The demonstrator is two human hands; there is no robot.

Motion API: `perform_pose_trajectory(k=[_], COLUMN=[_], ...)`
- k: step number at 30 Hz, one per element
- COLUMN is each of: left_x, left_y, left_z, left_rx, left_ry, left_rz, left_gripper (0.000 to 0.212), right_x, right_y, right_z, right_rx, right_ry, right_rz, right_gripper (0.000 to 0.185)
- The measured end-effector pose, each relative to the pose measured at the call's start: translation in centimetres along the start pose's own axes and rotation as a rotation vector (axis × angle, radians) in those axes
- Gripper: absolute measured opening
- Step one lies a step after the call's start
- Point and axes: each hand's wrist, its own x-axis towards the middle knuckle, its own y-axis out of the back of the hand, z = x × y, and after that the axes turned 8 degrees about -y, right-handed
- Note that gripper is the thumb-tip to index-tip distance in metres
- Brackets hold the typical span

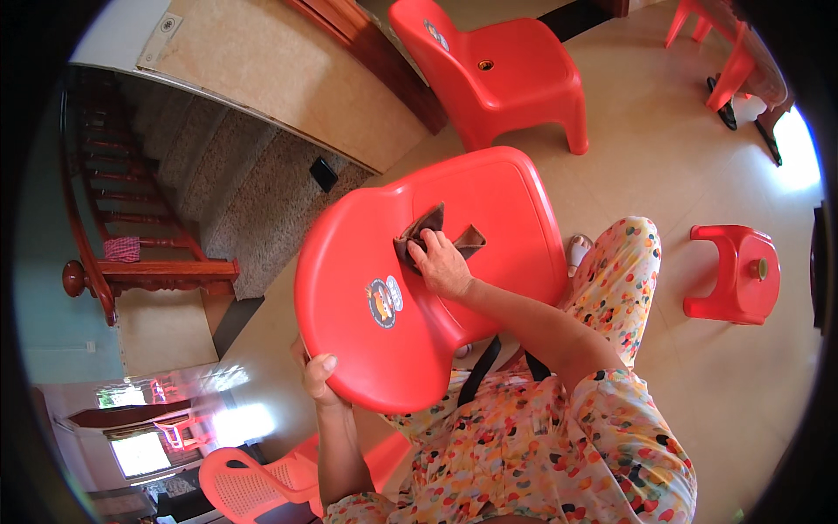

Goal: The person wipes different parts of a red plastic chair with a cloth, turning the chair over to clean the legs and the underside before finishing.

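Note:
A red plastic child's chair (484, 196) is tilted in front of me, and a cartoon sticker (383, 302) marks its backrest. Gripping the rounded rim of that backrest is my left hand (319, 373), its thumb on the face and the other fingers partly hidden behind. My right hand (442, 262) presses a brown cloth (471, 241) against the chair where seat and backrest meet. The cloth is bunched under my fingers, with two folded corners sticking up.
Another red plastic chair (524, 72) stands beyond. A red stool (730, 275) on the right carries a small cup-like object (758, 269). To the left are stairs (242, 177) with a wooden railing (118, 190) and a dark flat object (323, 174). A pink armchair (262, 481) stands lower left.

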Motion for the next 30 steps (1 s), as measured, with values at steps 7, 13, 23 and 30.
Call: perform_pose_trajectory(k=[7, 13, 23, 30], left_x=[-1.0, -1.4, -0.1, 1.2], left_y=[-0.5, -0.7, 0.8, 1.4], left_z=[0.2, 0.4, -0.1, -0.7], left_rx=[0.045, 0.059, -0.051, 0.030], left_ry=[-0.052, -0.027, 0.056, 0.098], left_rz=[-0.052, -0.037, -0.050, 0.062], left_gripper=[0.050, 0.053, 0.056, 0.055], right_x=[6.1, 8.6, 4.4, -0.1], right_y=[3.1, 6.0, 9.8, 7.8], right_z=[3.1, 6.7, 14.2, 14.9], right_rx=[-0.162, -0.213, -0.159, -0.081], right_ry=[0.014, -0.003, -0.308, -0.612], right_rz=[0.139, 0.263, 0.265, 0.262], right_gripper=[0.033, 0.031, 0.037, 0.044])
